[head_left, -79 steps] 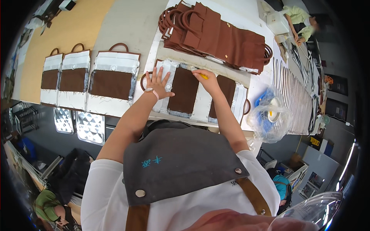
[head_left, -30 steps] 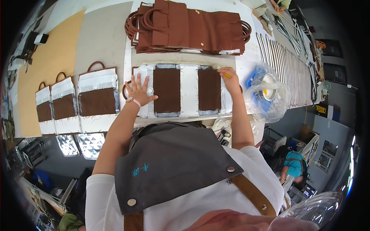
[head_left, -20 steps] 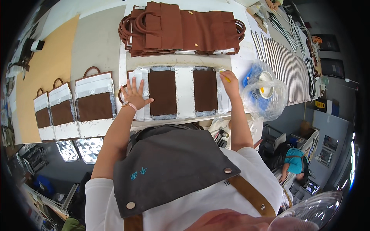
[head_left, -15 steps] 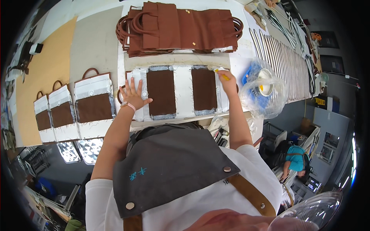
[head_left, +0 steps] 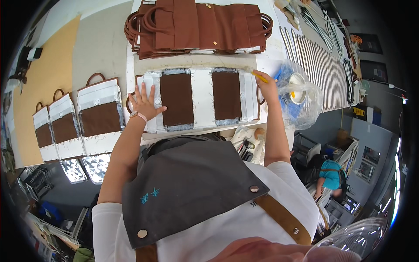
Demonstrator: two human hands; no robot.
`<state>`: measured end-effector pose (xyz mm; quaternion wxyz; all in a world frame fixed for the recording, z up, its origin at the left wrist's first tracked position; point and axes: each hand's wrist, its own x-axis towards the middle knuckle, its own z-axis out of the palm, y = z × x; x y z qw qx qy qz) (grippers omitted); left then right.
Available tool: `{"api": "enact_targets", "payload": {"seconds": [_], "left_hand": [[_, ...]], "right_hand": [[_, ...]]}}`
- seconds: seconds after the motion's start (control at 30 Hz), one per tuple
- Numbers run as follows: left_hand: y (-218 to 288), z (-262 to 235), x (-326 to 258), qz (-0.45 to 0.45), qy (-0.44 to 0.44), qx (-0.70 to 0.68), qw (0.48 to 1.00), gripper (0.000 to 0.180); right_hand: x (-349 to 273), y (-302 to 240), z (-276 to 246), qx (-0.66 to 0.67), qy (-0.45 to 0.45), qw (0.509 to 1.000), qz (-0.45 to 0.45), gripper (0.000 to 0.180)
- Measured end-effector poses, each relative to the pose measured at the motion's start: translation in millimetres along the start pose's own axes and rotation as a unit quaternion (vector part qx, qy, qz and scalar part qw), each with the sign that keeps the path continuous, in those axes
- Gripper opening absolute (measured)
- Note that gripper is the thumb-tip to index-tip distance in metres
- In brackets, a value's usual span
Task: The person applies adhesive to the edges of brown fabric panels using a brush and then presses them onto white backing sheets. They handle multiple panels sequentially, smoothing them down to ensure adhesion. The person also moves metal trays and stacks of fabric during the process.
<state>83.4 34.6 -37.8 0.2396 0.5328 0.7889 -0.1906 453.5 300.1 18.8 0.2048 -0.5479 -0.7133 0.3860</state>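
A flat bag panel (head_left: 202,97) lies in front of me, white lining with two dark brown fabric patches and frayed, whitish-smeared edges. My left hand (head_left: 144,103) presses flat on its left end, fingers spread, beside a round snap. In my right hand (head_left: 267,88) is a yellow-handled brush (head_left: 260,77), gripped by the handle. Its bristles point left at the panel's far right edge; whether they touch cannot be made out. Right of that hand stands a white bowl (head_left: 298,80) inside a clear plastic bag (head_left: 312,98), with something yellow in it.
Beyond the panel is a stack of reddish-brown bag pieces (head_left: 198,26) with looped handles. Several smaller brown-and-white bag panels (head_left: 99,107) lie at left. Long thin strips (head_left: 321,65) are lined up at right. Another person (head_left: 330,177) is at the far right.
My right hand and the brush have shifted slightly right and up along the panel's far edge, and the handle is now more visible. My left hand stays flat. The whole view has shifted a little.
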Motion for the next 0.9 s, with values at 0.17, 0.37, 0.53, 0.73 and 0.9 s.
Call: {"api": "enact_targets", "payload": {"seconds": [0.17,0.37,0.53,0.73,0.9], "left_hand": [[3,-8,-2,0.0,-0.017,-0.002,1.0,0.101],[0,-4,-2,0.0,-0.005,-0.016,1.0,0.101],[-1,-3,-3,0.003,0.007,-0.025,1.0,0.101],[-1,-1,-2,0.011,0.023,-0.019,0.999,0.101],[-2,-4,-4,0.007,0.009,-0.016,1.0,0.103]], "right_hand": [[9,9,1,-0.062,-0.014,0.997,0.032,0.022],[11,-16,33,-0.063,-0.04,0.99,-0.117,0.015],[31,-23,31,-0.045,-0.013,0.997,-0.059,0.012],[51,-16,55,-0.083,-0.026,0.993,-0.074,0.013],[36,-53,77,-0.116,-0.068,0.985,-0.11,0.017]]}}
